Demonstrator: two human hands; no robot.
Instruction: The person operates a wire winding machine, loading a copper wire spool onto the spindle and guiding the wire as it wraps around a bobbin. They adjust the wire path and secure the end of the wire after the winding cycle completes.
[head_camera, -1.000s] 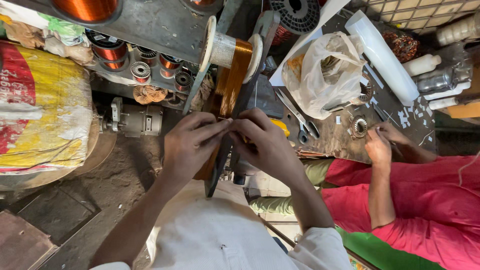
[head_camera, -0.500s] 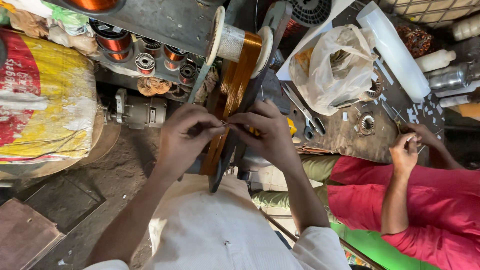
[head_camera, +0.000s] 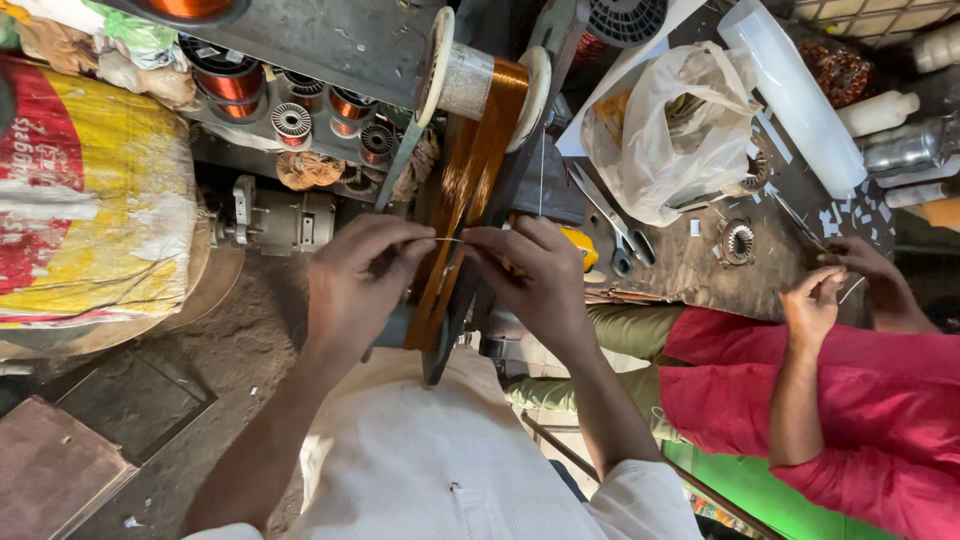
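Both hands (head_camera: 365, 275) (head_camera: 530, 275) pinch thin wire (head_camera: 447, 240); copper band (head_camera: 470, 190) lower end hidden.

The fine wire (head_camera: 447, 240) between both hands' fingertips is barely discernible.

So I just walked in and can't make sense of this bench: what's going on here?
A person in a white shirt pinches a thin wire between the left hand and right hand, just above a band of copper wire running down from a large spool. Beside them, a co-worker in red handles something small at the cluttered table, near scissors and a plastic bag.
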